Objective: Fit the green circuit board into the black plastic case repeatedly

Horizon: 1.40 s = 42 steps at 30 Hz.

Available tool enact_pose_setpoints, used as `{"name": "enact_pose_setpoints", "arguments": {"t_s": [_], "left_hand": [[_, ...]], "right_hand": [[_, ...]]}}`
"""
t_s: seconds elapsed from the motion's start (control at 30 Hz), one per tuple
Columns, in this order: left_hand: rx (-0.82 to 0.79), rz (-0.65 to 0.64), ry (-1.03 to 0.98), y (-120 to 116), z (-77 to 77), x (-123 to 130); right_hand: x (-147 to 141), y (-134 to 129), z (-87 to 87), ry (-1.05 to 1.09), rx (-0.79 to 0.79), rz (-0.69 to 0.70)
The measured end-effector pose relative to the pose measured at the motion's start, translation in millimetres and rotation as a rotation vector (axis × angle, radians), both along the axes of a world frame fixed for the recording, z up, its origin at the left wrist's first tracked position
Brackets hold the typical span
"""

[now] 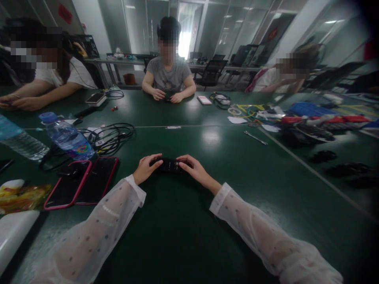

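Note:
A small black oblong device (169,166) with pale markings on its face lies sideways between my hands, close to the green table top; whether it rests on the table I cannot tell. My left hand (147,167) closes on its left end, thumb on the face and fingers at the far edge. On the right end, my right hand (194,169) holds it the same way. Sheer white dotted sleeves cover both forearms. Left of my left hand lie a pink-edged phone (99,179) and an empty-looking pink phone case (63,193), with a small black object on the latter.
Two water bottles (69,138) and coiled black cables (118,136) are at the left. A wrench (255,138) lies at the right, before piled cables and tools (319,118). A person in grey (168,73) sits opposite; other people sit at either side.

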<state>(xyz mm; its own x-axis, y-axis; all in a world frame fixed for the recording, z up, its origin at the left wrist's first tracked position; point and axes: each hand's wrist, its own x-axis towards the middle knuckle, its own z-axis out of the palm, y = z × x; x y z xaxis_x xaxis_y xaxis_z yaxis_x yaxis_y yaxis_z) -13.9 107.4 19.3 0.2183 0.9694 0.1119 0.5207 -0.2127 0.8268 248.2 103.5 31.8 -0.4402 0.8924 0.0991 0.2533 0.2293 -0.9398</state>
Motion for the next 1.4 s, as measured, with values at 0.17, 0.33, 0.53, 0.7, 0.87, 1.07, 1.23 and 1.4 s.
{"name": "enact_pose_setpoints", "arguments": {"t_s": [0.17, 0.33, 0.53, 0.7, 0.87, 1.07, 1.23, 1.4], "left_hand": [[0.012, -0.012, 0.081, -3, 2.3, 1], [0.123, -0.027, 0.196, -7, 4.6, 3], [0.132, 0.010, 0.220, -5, -0.4, 4], [0.122, 0.042, 0.174, -4, -1.4, 5], [0.117, 0.035, 0.170, -6, 1.8, 6], [0.111, 0.044, 0.113, -3, -3.2, 4], [0.124, 0.041, 0.064, 0, -7.8, 2], [0.146, 0.032, 0.138, -1, -6.7, 2]], "right_hand": [[1, 3, -5.9, -0.027, 0.006, -0.045], [-2, 5, -11.6, -0.031, 0.068, -0.103], [-4, 4, -12.0, -0.036, 0.099, -0.143], [-4, 4, -13.1, -0.061, 0.108, -0.165], [-4, 4, -13.5, -0.070, 0.091, -0.170], [-3, 2, -10.8, -0.111, 0.108, -0.205], [-5, 2, -11.9, -0.136, 0.139, -0.228], [-7, -3, -8.0, -0.088, 0.188, -0.186]]}}
